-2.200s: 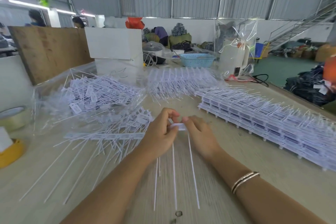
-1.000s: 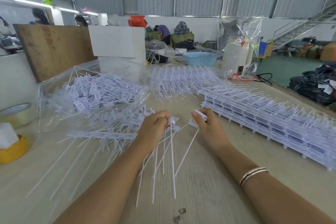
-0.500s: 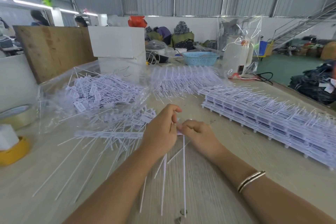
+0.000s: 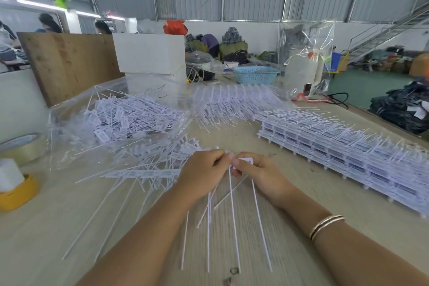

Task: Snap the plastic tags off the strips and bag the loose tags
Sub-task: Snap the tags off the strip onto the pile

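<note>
My left hand (image 4: pixel 204 174) grips a bunch of white plastic tags (image 4: pixel 209 220) whose long thin tails hang toward me. Touching it at the fingertips, my right hand (image 4: pixel 260 174) pinches one tag (image 4: pixel 246 160) by its flat head, its tail (image 4: pixel 261 227) trailing down. A stripped strip (image 4: pixel 144 173) lies on the table just left of my left hand, among loose tags. A clear plastic bag (image 4: pixel 120 121) holding several loose tags lies at the back left. Stacked strips full of tags (image 4: pixel 348 146) run along the right.
More tag strips (image 4: pixel 232 104) lie fanned at the back centre. A tape roll (image 4: pixel 23 146) and a yellow roll (image 4: pixel 16 195) sit at the left edge. White boxes (image 4: pixel 151 55), a blue basket (image 4: pixel 255 74) and a wooden board (image 4: pixel 67 62) stand behind.
My hands pulled apart with a tag in the right one, then came back together. The tails in my left hand now hang straighter, and my right hand holds a tag by its head.
</note>
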{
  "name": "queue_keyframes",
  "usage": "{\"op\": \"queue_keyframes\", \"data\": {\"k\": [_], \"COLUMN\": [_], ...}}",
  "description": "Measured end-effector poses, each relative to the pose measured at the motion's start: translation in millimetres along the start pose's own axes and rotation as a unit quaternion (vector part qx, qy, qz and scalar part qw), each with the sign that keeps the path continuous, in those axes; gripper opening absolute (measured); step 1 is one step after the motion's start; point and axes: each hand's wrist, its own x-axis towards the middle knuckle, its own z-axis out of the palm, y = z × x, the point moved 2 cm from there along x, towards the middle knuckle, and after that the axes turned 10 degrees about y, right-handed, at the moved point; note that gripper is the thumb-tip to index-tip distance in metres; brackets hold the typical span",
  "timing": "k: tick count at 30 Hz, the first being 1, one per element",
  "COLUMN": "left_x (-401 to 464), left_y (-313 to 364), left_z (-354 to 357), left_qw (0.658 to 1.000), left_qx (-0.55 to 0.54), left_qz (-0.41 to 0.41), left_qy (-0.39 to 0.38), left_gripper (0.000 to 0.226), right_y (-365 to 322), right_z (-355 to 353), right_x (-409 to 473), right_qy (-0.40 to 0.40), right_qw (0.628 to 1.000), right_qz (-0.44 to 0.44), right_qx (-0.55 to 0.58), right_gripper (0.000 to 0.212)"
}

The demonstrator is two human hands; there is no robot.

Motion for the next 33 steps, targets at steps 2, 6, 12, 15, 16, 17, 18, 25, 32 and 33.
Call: {"op": "queue_keyframes", "data": {"k": [2, 6, 12, 15, 16, 17, 18, 25, 32, 33], "left_x": [0, 2, 2, 2, 2, 3, 3, 3, 3, 4], "left_y": [1, -4, -1, -3, -4, -4, -4, -9, -6, -8], "left_z": [0, -1, -3, -4, -4, -5, -5, -8, -8, -11], "left_qw": [0.999, 0.99, 0.968, 0.966, 0.964, 0.963, 0.962, 0.961, 0.959, 0.952], "left_qx": [-0.037, -0.125, -0.224, -0.23, -0.235, -0.24, -0.243, -0.245, -0.255, -0.277], "left_qz": [-0.008, -0.061, -0.112, -0.115, -0.116, -0.116, -0.115, -0.111, -0.109, -0.123], "left_qy": [-0.014, -0.035, -0.021, -0.026, -0.03, -0.036, -0.041, -0.065, -0.064, -0.05], "left_gripper": [0.04, 0.039, 0.032, 0.034, 0.033, 0.033, 0.032, 0.039, 0.046, 0.045], "right_y": [-2, -3, -8, -12, -13, -13, -13, -14, -14, -16], "right_z": [1, 4, 8, 10, 10, 10, 10, 11, 10, 6], "right_x": [-1, 1, 0, -1, -1, -1, -2, -2, -2, -1], "right_qy": [-0.006, 0.052, 0.098, 0.081, 0.072, 0.067, 0.065, 0.046, 0.062, 0.088], "right_qw": [1.0, 0.986, 0.947, 0.951, 0.954, 0.955, 0.953, 0.932, 0.984, 0.99], "right_qz": [-0.003, -0.097, -0.195, -0.201, -0.2, -0.201, -0.207, -0.253, -0.152, -0.114], "right_qx": [0.004, -0.125, -0.238, -0.218, -0.21, -0.207, -0.211, -0.257, -0.074, 0.0], "right_gripper": [0.025, 0.016, 0.019, 0.021, 0.02, 0.02, 0.021, 0.022, 0.018, 0.018]}}
